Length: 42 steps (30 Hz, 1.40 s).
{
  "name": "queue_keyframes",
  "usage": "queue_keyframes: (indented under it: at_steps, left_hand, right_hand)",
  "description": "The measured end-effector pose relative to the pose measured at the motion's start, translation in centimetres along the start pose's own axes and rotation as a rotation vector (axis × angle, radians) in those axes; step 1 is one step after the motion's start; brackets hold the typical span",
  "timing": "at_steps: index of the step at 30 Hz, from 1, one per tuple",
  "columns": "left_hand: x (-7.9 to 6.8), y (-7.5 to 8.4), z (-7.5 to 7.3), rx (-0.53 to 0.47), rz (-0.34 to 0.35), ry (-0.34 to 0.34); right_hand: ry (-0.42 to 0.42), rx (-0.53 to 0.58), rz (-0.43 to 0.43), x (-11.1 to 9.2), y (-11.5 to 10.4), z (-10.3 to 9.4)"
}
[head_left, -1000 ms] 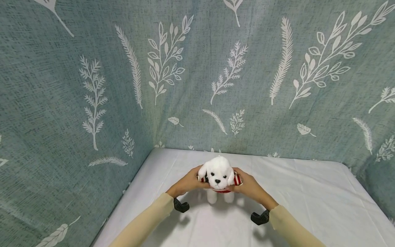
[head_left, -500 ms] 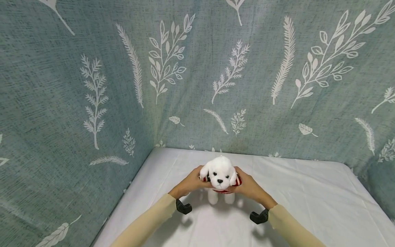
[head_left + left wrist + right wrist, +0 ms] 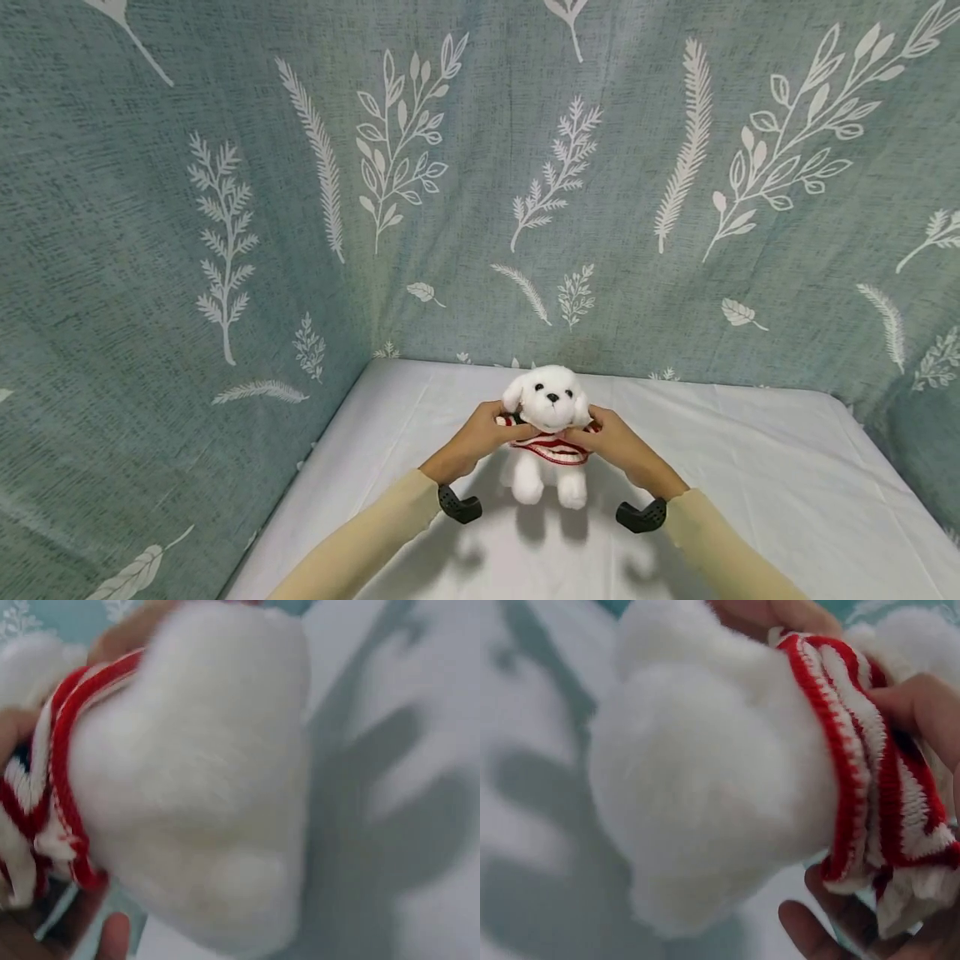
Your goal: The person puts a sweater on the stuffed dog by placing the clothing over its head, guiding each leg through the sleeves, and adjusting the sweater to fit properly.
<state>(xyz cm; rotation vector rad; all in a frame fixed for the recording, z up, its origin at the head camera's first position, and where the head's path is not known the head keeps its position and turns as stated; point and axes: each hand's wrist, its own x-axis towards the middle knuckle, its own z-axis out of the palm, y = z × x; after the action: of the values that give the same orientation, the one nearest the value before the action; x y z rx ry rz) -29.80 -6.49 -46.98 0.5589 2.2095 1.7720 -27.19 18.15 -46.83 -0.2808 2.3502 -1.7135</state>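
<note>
A white plush dog (image 3: 550, 407) in a red and white striped knitted sweater (image 3: 555, 450) is held between both hands in the head view. My left hand (image 3: 483, 433) grips its chest on the left, thumb across the front below the chin. On the other side my right hand (image 3: 618, 442) grips it the same way. The dog's face tips upward and its legs hang above the sheet, shadows beneath. Its fluffy white lower body (image 3: 202, 772) fills the left wrist view. In the right wrist view, fingers press the striped sweater (image 3: 855, 757).
A white sheet (image 3: 735, 467) covers the flat surface under the dog. Blue-green curtains (image 3: 465, 192) with white leaf prints stand behind it and along the left side. A black device (image 3: 459, 505) sits at the left wrist and another black device (image 3: 641, 516) at the right.
Both hands have lifted the plush dog from the sheet and tilted it back. Its face now points up, and more of the sweater's front and the legs shows.
</note>
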Motion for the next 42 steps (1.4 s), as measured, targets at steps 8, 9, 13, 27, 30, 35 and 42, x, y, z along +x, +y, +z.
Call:
queue_keyframes:
  at_steps: [8,9,13,27,30,35,42]
  left_hand:
    - [0.6,0.6,1.6,-0.09,-0.187,0.046]
    - [0.7,0.4,1.8,-0.107,-0.21,0.043]
    - [1.1,-0.3,2.2,-0.165,-0.274,0.028]
    - [2.4,-2.2,3.0,-0.245,-0.383,0.031]
    - [2.5,-2.4,3.0,-0.227,-0.404,0.028]
    - [2.5,-2.5,3.0,-0.214,-0.419,0.037]
    - [2.4,-2.0,2.1,-0.04,-0.341,0.044]
  right_hand:
    - [-0.019,0.035,0.148,0.2,-0.5,-0.7]
    - [-0.02,0.036,0.162,0.2,-0.5,-0.7]
    - [-0.034,0.06,0.218,0.2,-0.1,-0.8]
    - [-0.001,0.138,0.32,0.9,2.0,-0.5]
    - [0.011,0.16,0.337,1.0,2.3,-0.5]
    - [0.019,0.168,0.337,1.1,2.5,-0.5]
    - [0.012,0.094,0.287,0.6,2.1,-0.7]
